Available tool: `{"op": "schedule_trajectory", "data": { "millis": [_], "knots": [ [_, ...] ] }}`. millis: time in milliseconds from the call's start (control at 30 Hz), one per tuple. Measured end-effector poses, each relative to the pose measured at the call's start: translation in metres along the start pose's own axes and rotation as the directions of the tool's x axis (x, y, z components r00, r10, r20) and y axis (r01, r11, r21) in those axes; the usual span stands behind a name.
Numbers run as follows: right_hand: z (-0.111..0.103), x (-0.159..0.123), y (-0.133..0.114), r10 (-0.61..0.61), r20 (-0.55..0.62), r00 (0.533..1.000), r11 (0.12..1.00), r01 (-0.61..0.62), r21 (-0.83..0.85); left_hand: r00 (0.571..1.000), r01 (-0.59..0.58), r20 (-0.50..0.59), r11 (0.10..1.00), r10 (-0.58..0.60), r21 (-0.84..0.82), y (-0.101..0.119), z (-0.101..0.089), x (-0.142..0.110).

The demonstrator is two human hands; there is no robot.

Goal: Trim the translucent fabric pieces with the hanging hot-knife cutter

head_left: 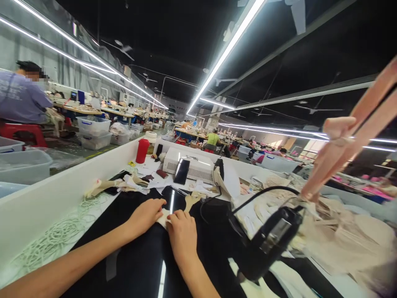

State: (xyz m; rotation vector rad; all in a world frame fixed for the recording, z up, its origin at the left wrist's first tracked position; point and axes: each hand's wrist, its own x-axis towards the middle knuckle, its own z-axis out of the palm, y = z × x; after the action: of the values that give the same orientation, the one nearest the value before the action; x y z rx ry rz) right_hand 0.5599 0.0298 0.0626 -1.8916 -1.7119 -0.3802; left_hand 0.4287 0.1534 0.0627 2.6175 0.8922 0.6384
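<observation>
Both my hands rest on a black glossy work surface (145, 265) in front of me. My left hand (145, 216) lies flat with fingers together, pressing a small beige fabric piece (163, 218). My right hand (182, 236) sits beside it, its fingers curled down on the same piece. Another beige cut piece (191, 201) lies just beyond my fingers. A black hand-held tool (269, 242) with a cable hangs at the right, close to my right forearm.
A white wall (62, 186) edges the table on the left, with coiled white cord (58, 234) along it. Farther back stand a red bottle (142, 150), a white machine (190, 164) and a phone (181, 171). Beige fabric (341, 236) is piled at right. Other people work at distant tables.
</observation>
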Motion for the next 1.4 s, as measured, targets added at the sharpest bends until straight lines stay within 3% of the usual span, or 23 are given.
{"op": "schedule_trajectory", "data": {
  "millis": [100,200,267,367,467,567,633,767,933,1100,1400],
  "knots": [
    [-0.024,-0.018,-0.014,-0.043,0.011,0.999,0.999,0.042,0.034,0.996,-0.06,-0.064,0.998,0.062,0.029,-0.005,-0.004,-0.003],
    [-0.046,-0.055,-0.022,-0.086,0.03,0.996,0.989,0.082,0.127,0.983,-0.128,-0.126,0.991,0.131,0.027,-0.01,-0.01,-0.008],
    [-0.057,-0.088,-0.016,-0.1,-0.019,0.995,0.95,0.101,0.294,0.975,-0.166,-0.143,0.986,0.167,0.021,-0.009,-0.012,-0.015],
    [-0.076,-0.138,0.018,0.008,-0.088,0.996,0.888,0.033,0.458,0.963,-0.235,-0.133,0.972,0.235,0.017,0.0,-0.009,-0.031],
    [-0.11,-0.175,0.069,0.093,0.101,0.99,0.962,-0.116,0.249,0.948,-0.308,-0.093,0.951,0.305,-0.018,0.024,0.002,-0.052],
    [-0.145,-0.197,0.114,0.148,0.066,0.987,0.975,-0.157,0.159,0.932,-0.362,-0.015,0.928,0.362,-0.085,0.062,0.019,-0.073],
    [-0.158,-0.204,0.132,0.148,0.05,0.988,0.981,-0.153,0.119,0.906,-0.414,0.045,0.902,0.422,-0.121,0.093,0.032,-0.084],
    [-0.15,-0.213,0.144,0.103,0.065,0.993,0.992,-0.106,0.06,0.832,-0.518,0.166,0.849,0.529,-0.106,0.151,0.059,-0.095],
    [-0.128,-0.216,0.144,0.086,0.093,0.992,0.996,-0.088,0.018,0.818,-0.543,0.211,0.839,0.536,-0.026,0.192,0.08,-0.092],
    [-0.132,-0.213,0.142,0.114,0.146,0.983,0.991,-0.122,0.047,0.801,-0.585,0.205,0.809,0.563,0.062,0.202,0.094,-0.087],
    [-0.131,-0.21,0.137,0.3,0.13,0.945,0.94,-0.317,0.13,0.745,-0.667,0.09,0.731,0.661,0.144,0.201,0.108,-0.087]
  ]
}}
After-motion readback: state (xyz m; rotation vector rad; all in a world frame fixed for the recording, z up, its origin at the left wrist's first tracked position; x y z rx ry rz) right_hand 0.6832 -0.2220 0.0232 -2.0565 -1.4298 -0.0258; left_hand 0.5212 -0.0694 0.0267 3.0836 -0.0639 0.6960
